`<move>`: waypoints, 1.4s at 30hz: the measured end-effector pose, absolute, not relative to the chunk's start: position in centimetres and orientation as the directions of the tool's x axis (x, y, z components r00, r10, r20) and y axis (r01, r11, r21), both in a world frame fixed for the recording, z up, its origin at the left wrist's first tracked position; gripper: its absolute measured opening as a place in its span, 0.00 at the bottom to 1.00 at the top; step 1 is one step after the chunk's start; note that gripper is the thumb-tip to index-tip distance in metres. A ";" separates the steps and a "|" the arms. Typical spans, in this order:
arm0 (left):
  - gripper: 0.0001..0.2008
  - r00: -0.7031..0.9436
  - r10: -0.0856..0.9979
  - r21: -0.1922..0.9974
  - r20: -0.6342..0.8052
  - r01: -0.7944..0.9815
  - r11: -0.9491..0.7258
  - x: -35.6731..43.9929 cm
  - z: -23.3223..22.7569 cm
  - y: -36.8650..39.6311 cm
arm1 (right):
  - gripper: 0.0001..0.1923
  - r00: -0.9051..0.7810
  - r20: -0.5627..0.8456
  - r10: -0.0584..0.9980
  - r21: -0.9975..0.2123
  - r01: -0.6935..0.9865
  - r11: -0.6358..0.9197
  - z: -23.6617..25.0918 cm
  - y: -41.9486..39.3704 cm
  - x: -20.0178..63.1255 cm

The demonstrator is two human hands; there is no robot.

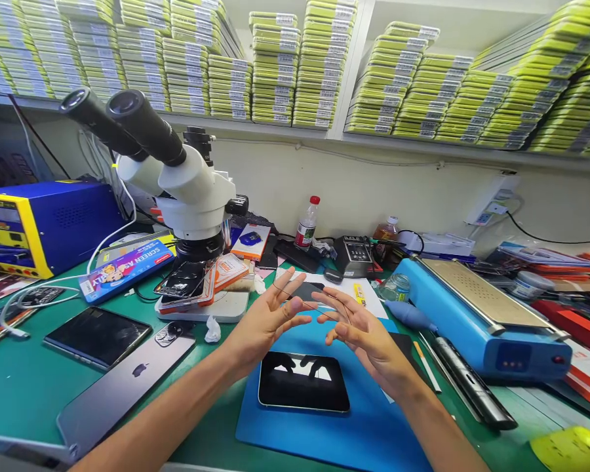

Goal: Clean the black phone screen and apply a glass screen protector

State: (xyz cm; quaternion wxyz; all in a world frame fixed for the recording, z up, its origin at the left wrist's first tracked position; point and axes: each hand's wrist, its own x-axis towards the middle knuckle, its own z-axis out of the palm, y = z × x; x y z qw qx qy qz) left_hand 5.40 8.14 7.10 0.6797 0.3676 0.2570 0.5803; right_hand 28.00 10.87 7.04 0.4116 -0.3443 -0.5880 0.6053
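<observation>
Over a blue work mat (pixel 354 426) on a repair bench, a person's left hand (pixel 265 321) and right hand (pixel 361 331) hover with fingers spread wide, a thin dark wire (pixel 307 305) stretched taut between them and looped about the fingers. Just below the hands, lying flat on the mat, sits a dark-screened tablet (pixel 303 381), its glass mirroring the hands' silhouettes.

The wire looks feather-light, flexible and liable to snap or bite into skin; it seems best held wrapped around the fingers at each end. The tablet's glass face appears smooth, slippery and fragile, safest gripped by its edges.

Left of the mat, a grey device (pixel 122 387) shows an apple logo. Beyond it, at the foot of a white stereo microscope (pixel 187 190), a blue box (pixel 125 269) reads "SCREEN" on its side. Right of the mat stands a blue heating plate machine (pixel 482 314). Labels on the yellow-green boxes (pixel 275 65) shelved above are too small to read.
</observation>
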 end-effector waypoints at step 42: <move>0.26 0.371 0.928 0.847 -0.014 0.498 -0.186 3.4 12.2 6.6 | 0.39 -0.507 0.195 0.840 -0.974 -0.002 0.225 7.2 10.9 29.1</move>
